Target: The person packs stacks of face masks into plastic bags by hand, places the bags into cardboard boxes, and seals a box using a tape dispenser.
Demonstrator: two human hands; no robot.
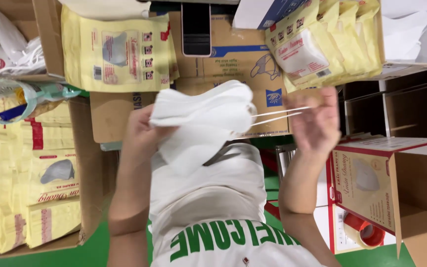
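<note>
The left hand (142, 129) grips one end of a stack of white face masks (204, 121), fingers closed round the fabric. The right hand (317, 121) is blurred, but seems to pinch the masks' thin white ear loops (280, 114), which are pulled taut between the two hands. The masks hang in the air over the cardboard work surface (238, 64), close to its near edge and in front of the person's white shirt.

Along the left edge an open cardboard box (87, 163) holds rows of yellow printed pouches (25, 173). A flat yellow pouch (117, 52) lies at the far left of the cardboard surface, and a fan of yellow packs (329, 42) stands at its far right. A dark phone (196, 27) lies between them. To the right, a red-trimmed carton (366, 183) stands open, with a roll of red tape (364, 232) just beside it.
</note>
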